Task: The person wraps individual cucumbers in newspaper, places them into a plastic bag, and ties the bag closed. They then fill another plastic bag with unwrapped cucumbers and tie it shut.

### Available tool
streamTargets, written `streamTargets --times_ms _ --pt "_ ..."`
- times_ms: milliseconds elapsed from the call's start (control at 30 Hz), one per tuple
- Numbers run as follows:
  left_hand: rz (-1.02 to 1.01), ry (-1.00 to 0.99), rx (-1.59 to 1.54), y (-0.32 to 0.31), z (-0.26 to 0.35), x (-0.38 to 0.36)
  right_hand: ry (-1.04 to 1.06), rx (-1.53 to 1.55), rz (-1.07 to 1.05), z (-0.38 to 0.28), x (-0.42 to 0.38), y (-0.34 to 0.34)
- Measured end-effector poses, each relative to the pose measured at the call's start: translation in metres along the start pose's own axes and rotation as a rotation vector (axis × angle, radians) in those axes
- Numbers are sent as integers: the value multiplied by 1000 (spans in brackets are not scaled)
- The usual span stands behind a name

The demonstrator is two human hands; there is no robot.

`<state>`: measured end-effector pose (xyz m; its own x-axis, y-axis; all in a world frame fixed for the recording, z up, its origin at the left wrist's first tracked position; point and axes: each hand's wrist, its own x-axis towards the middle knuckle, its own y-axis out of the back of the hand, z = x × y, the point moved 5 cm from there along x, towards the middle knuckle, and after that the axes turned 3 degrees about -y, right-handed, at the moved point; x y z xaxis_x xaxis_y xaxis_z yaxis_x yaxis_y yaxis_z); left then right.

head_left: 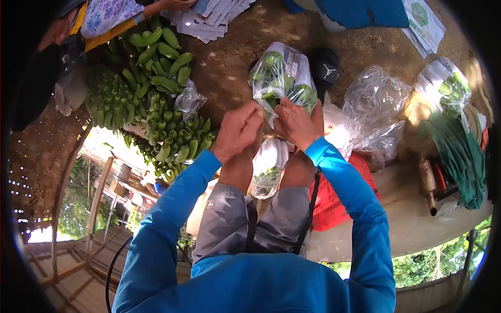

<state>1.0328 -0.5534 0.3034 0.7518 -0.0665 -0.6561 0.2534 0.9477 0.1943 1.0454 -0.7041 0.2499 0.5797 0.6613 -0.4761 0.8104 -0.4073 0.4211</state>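
Note:
A clear plastic bag [284, 78] with green bananas and printed paper inside lies in front of my knees. My left hand [239, 131] is closed at the bag's near left edge, its fingertips pinching the plastic. My right hand [296, 123] is closed on the near edge just to the right, with the fingers curled over the plastic. The two hands are a short gap apart. Between my legs, below my hands, is another clear bag [267, 175] with something pale and green in it.
Bunches of green bananas [167, 125] are heaped at left. Newspapers [209, 18] lie beyond, near another person's hand [177, 4]. At right are loose plastic bags [376, 99], a red crate [334, 206], a filled bag [449, 86] and a green cloth [456, 156].

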Motion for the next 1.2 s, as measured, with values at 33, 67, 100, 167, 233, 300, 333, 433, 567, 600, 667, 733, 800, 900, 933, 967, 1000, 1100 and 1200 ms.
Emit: streamTargets --times_ms 33,67,100,167,233,300,333,433,567,600,667,733,800,900,933,967,1000,1100,1200 --pt "20 3 -21 -6 -4 -13 -27 31 -50 2 4 -2" --pt "-45 7 81 -19 -7 -24 -55 60 -100 3 9 -5" --pt "-109 9 184 -31 -12 -29 -146 52 -109 7 16 -9" --pt "22 -71 205 -42 -22 -32 -280 35 -332 17 36 -17" --pt "149 -61 229 -48 -27 -32 -442 46 -597 26 45 -20" --pt "218 113 36 -57 -30 -33 -552 144 -667 32 50 -22" --pt "261 280 -142 -62 -36 -36 -671 268 -717 39 47 -27" --pt "331 331 -314 -89 -46 -45 -816 488 -777 41 43 -24" --pt "431 407 -466 -102 -39 -39 -645 644 -775 31 42 -18" --pt "426 439 -512 -104 -40 -33 -644 625 -782 32 41 -16" --pt "555 387 -615 -104 -50 -26 -446 603 -766 28 44 -9" --pt "449 646 -1455 -106 -58 -33 -691 577 -806 21 45 -11" --pt "497 547 -1598 -97 -49 -47 -934 554 -833 20 41 -11" --pt "754 399 -1553 -99 -74 -73 -913 573 -861 21 45 -16" --pt "760 393 -1558 -108 -82 -75 -897 581 -843 22 46 -18" --pt "793 348 -1039 -103 -84 -80 -884 591 -824 21 47 -18" --pt "788 294 -522 -96 -77 -83 -883 584 -825 21 48 -17" --pt "636 213 -203 -73 -52 -69 -878 519 -869 23 53 -15" --pt "565 -9 36 -67 -35 -47 -775 507 -956 20 54 -13"
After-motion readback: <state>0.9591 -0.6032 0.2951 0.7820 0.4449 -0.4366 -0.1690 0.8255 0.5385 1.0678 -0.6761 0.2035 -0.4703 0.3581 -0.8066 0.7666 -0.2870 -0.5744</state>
